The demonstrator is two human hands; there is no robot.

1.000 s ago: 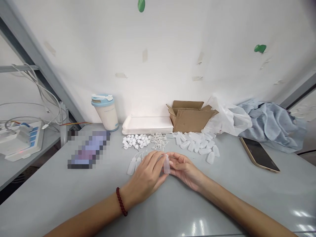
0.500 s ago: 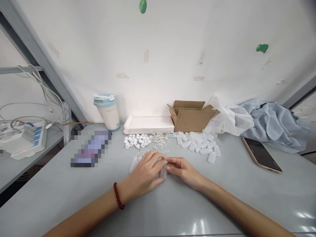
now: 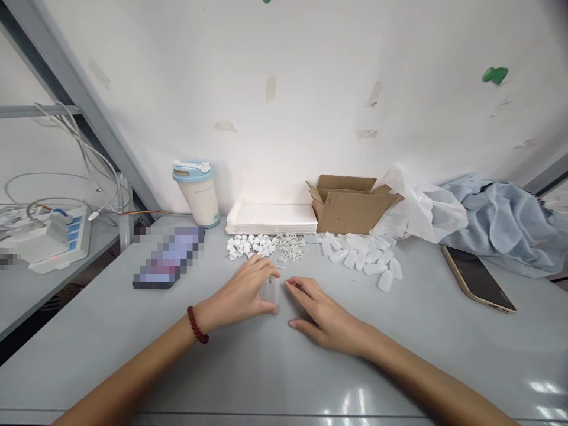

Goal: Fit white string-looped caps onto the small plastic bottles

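My left hand (image 3: 242, 291), with a dark red beaded bracelet at the wrist, holds small translucent plastic sleeves (image 3: 274, 291) side by side between thumb and fingers. The palm partly hides them. Just to their right, my right hand (image 3: 317, 310) holds nothing, its thumb and fingers apart. Beyond the hands lie a cluster of small white caps (image 3: 251, 245), a tangle of thin white loops (image 3: 291, 246) and a spread of more translucent sleeves (image 3: 361, 255).
A stack of white boards (image 3: 273, 219) and an open cardboard box (image 3: 350, 213) stand against the wall, beside a plastic bag (image 3: 426, 204) and blue cloth (image 3: 510, 222). A cup (image 3: 197, 195) and blurred phone-like object (image 3: 171, 257) are left; a phone (image 3: 479, 278) lies right.
My right hand has come away from the plastic piece and opened. My left hand has moved left and now spans the sleeves. The view has shifted slightly.
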